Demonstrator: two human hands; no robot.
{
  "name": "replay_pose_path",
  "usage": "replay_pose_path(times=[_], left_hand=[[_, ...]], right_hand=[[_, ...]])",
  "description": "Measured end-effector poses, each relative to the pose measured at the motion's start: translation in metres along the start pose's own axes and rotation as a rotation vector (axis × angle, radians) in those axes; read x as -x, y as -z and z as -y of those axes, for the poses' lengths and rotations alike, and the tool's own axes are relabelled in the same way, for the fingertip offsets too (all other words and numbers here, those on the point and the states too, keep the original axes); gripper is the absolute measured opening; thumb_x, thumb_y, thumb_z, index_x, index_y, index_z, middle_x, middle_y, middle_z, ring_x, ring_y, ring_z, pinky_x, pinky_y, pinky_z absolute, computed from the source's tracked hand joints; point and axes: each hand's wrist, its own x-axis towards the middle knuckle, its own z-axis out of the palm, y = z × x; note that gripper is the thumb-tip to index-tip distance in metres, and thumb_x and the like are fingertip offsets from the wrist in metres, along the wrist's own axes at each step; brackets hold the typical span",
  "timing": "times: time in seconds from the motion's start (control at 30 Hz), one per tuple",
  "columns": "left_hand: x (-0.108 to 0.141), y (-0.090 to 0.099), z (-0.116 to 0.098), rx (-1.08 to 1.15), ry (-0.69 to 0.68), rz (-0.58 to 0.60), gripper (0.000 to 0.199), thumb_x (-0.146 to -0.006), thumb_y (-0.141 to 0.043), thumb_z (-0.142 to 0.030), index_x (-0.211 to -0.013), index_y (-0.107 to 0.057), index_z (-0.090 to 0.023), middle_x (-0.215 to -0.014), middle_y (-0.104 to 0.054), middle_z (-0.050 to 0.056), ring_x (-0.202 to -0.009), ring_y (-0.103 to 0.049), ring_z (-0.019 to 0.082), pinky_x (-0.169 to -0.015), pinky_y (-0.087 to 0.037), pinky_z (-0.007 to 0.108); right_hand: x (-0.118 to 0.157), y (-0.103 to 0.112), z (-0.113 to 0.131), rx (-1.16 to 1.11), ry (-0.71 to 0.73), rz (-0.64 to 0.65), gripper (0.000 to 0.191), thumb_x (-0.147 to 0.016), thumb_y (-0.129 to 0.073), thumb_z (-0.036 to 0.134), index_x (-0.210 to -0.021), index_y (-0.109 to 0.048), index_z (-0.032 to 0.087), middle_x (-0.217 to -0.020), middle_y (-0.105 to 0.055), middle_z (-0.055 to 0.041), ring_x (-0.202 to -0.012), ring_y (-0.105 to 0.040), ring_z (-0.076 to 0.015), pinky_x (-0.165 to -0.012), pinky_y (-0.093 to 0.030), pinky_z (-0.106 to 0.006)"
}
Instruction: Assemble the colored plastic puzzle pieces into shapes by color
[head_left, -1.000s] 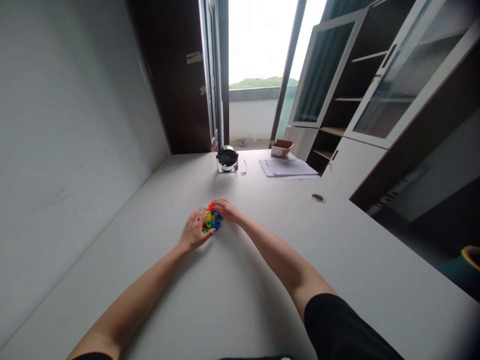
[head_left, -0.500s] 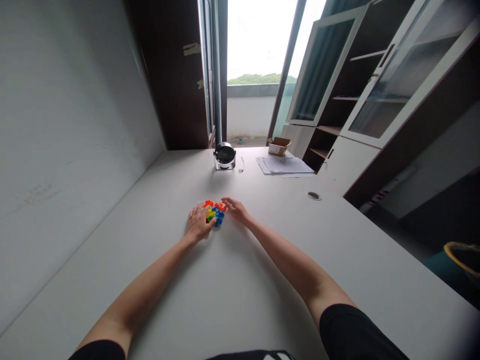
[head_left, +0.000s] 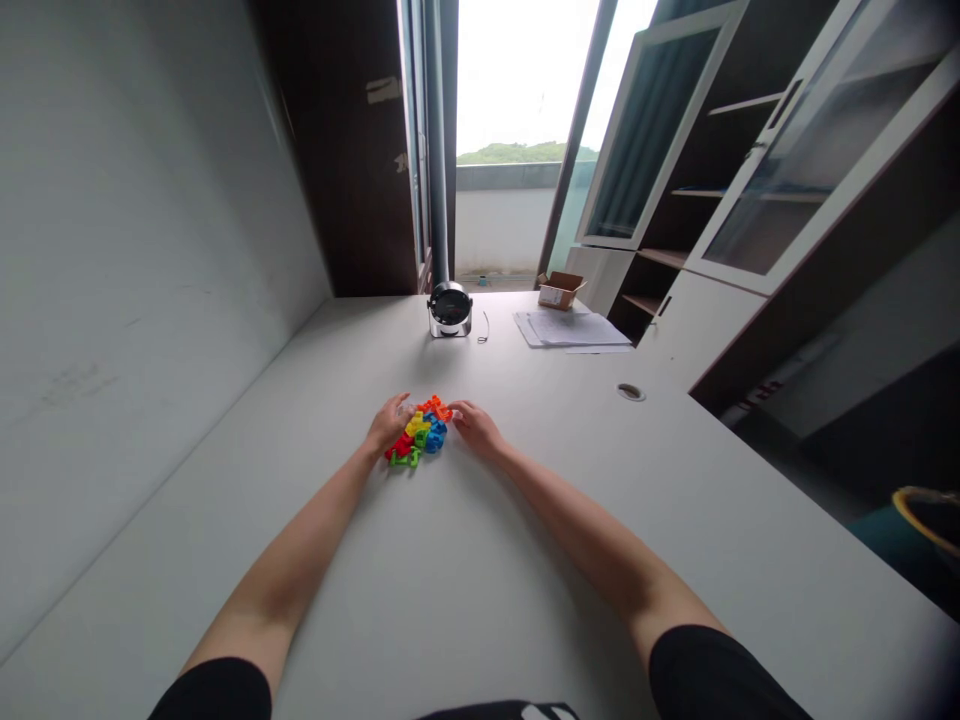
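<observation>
Several small plastic toy pieces lie in a close heap on the white table point(head_left: 450, 560). Orange pieces point(head_left: 435, 405) are at the heap's far side, yellow pieces point(head_left: 417, 424) in the middle and blue pieces point(head_left: 435, 436) on the right. Nearer to me are red pieces point(head_left: 400, 446) and green pieces point(head_left: 405, 459). My left hand point(head_left: 385, 424) rests along the heap's left side, fingers apart, with a pale patch near the fingertips that I cannot make out. At the right edge, my right hand point(head_left: 478, 430) has its fingers stretched out beside the orange pieces, the tips close to or touching them.
A round black device on a stand point(head_left: 450, 308) stands at the table's back, with a thin cord point(head_left: 484, 328) beside it. Papers point(head_left: 574, 329) and an opened cardboard box point(head_left: 560, 290) are at the back right. A round cable hole point(head_left: 631, 392) is nearer. A wall point(head_left: 150, 300) borders the left.
My left hand has drawn back left from on top of the heap, uncovering the red and green pieces. My right hand stays beside the orange pieces, shifted only slightly.
</observation>
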Motion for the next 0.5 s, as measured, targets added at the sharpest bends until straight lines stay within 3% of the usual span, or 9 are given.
replay_pose_path(times=[0.1, 0.17, 0.33, 0.5], left_hand=[[-0.004, -0.001, -0.006, -0.061, -0.031, 0.034, 0.05, -0.093, -0.049, -0.044, -0.136, -0.058, -0.019, -0.141, -0.059, 0.009, -0.127, -0.057, 0.025, -0.109, -0.044, 0.037], [-0.006, -0.002, -0.011, -0.124, -0.061, 0.055, 0.047, -0.092, -0.051, -0.04, -0.134, -0.06, -0.02, -0.139, -0.061, 0.008, -0.127, -0.057, 0.025, -0.109, -0.043, 0.037], [-0.007, -0.001, -0.028, -0.292, -0.174, 0.09, 0.037, -0.092, -0.046, -0.028, -0.123, -0.067, -0.026, -0.131, -0.067, 0.004, -0.123, -0.058, 0.023, -0.109, -0.04, 0.038], [0.006, -0.004, -0.052, -0.438, -0.275, 0.046, 0.032, -0.095, -0.047, -0.038, -0.114, -0.07, -0.026, -0.128, -0.067, 0.006, -0.122, -0.056, 0.024, -0.109, -0.036, 0.043]], right_hand=[[-0.008, -0.001, -0.003, 0.057, 0.09, 0.055, 0.048, -0.09, -0.052, 0.012, -0.134, -0.058, 0.03, -0.141, -0.057, -0.0036, -0.127, -0.053, -0.02, -0.105, -0.046, -0.036], [-0.016, -0.001, -0.005, 0.084, 0.147, 0.101, 0.057, -0.089, -0.051, 0.009, -0.142, -0.052, 0.029, -0.148, -0.05, -0.0044, -0.135, -0.047, -0.0201, -0.11, -0.043, -0.039], [-0.037, -0.003, -0.008, 0.164, 0.241, 0.16, 0.056, -0.088, -0.048, 0.003, -0.138, -0.058, 0.025, -0.147, -0.052, -0.0064, -0.137, -0.045, -0.0196, -0.114, -0.04, -0.038], [-0.035, -0.007, -0.006, 0.214, 0.215, 0.153, 0.042, -0.09, -0.059, 0.011, -0.127, -0.065, 0.029, -0.137, -0.06, -0.0041, -0.127, -0.054, -0.0202, -0.108, -0.043, -0.037]])
